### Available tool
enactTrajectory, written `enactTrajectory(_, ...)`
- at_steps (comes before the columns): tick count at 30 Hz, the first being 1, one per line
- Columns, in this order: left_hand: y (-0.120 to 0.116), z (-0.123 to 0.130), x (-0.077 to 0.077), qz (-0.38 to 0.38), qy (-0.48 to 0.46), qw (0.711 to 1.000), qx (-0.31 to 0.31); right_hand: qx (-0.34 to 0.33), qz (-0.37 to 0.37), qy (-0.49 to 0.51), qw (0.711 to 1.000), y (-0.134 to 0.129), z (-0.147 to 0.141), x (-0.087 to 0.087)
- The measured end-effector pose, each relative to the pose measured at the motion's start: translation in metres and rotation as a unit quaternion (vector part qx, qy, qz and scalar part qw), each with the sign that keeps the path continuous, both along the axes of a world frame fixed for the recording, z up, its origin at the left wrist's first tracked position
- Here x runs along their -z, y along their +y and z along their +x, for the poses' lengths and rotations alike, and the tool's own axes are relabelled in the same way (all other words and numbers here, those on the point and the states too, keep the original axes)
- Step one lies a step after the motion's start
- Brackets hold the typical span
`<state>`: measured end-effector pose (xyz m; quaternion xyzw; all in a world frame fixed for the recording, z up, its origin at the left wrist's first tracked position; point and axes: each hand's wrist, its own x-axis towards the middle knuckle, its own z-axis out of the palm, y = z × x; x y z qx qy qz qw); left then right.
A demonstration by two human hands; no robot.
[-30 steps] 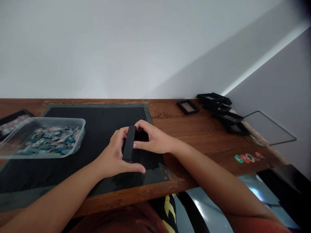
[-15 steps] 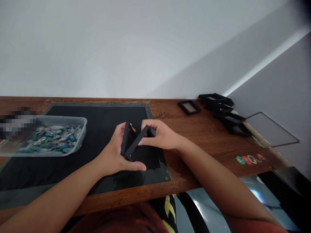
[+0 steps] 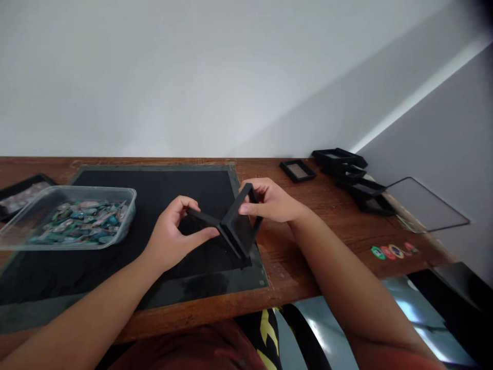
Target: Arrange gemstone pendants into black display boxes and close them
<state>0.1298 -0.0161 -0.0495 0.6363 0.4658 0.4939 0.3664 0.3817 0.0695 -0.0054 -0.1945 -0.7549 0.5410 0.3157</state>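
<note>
Black frame halves, two of them, meet at one edge — tilted above one dark mat. Left hand and right hand grip one each — one clear tub sits leftward.

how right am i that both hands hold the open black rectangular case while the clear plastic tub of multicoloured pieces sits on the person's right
The side is wrong: the head view shows the clear plastic tub of multicoloured pieces on the person's left. The left hand and right hand do hold the open black rectangular case.
</note>
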Motion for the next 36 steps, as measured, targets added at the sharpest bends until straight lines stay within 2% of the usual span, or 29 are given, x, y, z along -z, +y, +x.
enactTrajectory(3, 0.003, 0.0, -0.003, -0.03, -0.059, 0.998, 0.004, 0.014, -0.004, 0.0, 1.0, 0.001, 0.0, 0.001)
enactTrajectory(6, 0.004, -0.002, -0.003, -0.024, -0.056, 0.998, -0.019, 0.051, 0.01, 0.013, 0.999, 0.003, 0.001, 0.002)
enactTrajectory(11, 0.002, -0.006, -0.008, 0.091, 0.043, 0.993, -0.066, 0.098, 0.058, -0.012, 0.993, 0.009, 0.008, -0.002)
enactTrajectory(16, -0.003, -0.007, -0.017, 0.231, 0.164, 0.955, -0.087, 0.164, 0.177, -0.058, 0.969, 0.011, 0.011, 0.002)
enactTrajectory(18, -0.003, -0.007, -0.019, 0.251, 0.203, 0.943, -0.084, 0.191, 0.198, -0.071, 0.959, 0.015, 0.013, 0.008)
enactTrajectory(22, -0.003, -0.006, -0.02, 0.224, 0.296, 0.926, -0.072, 0.191, 0.156, -0.094, 0.965, 0.023, 0.017, 0.018)
enactTrajectory(26, -0.006, -0.003, -0.013, 0.161, 0.367, 0.915, 0.028, 0.154, 0.09, -0.115, 0.977, 0.02, 0.014, 0.017)
enactTrajectory(30, -0.01, -0.001, -0.004, 0.091, 0.411, 0.901, 0.106, 0.082, 0.097, -0.12, 0.985, 0.01, 0.003, 0.019)
enactTrajectory(32, -0.011, -0.001, -0.001, 0.068, 0.423, 0.895, 0.122, 0.091, 0.114, -0.13, 0.981, 0.008, -0.001, 0.024)
enactTrajectory(36, -0.016, -0.001, 0.0, 0.045, 0.414, 0.895, 0.162, 0.162, 0.132, -0.169, 0.963, 0.013, -0.001, 0.03)
